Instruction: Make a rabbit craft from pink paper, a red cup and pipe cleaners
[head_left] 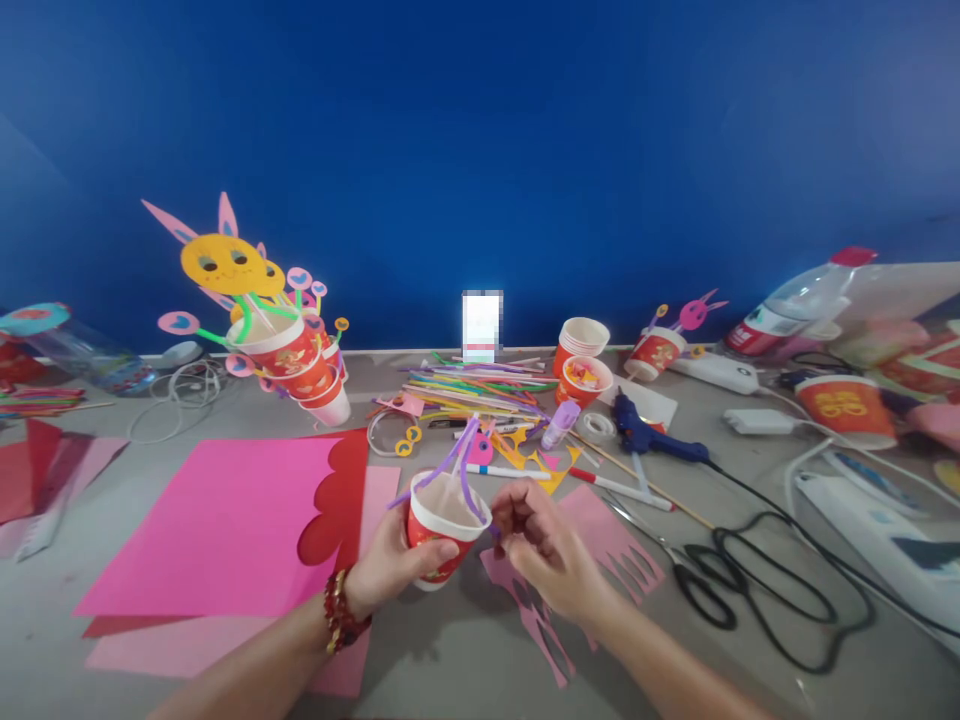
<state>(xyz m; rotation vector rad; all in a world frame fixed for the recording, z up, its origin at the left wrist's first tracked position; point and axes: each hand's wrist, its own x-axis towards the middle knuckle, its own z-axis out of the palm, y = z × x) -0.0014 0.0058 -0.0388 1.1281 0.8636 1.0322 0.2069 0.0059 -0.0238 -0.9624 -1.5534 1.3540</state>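
Note:
My left hand (394, 560) is wrapped round a red paper cup (439, 545) with a white rim, its thumb across the front. Purple pipe cleaners (466, 460) rise from inside the cup, and one strand bends out over each side of the rim. At the cup's right side, the fingers of my right hand (536, 545) are pinched on the end of the right purple strand, which is mostly hidden by them. Beneath that hand lie pink paper sheets (619, 540) with shapes cut out of them.
Pink and red paper sheets (217, 520) lie on the left. Behind the cup is a heap of coloured pipe cleaners (480, 385). Scissors (705, 590), a glue gun (652, 435) and its black cord spread out on the right. Stacked decorated cups (292, 360) stand at the back left.

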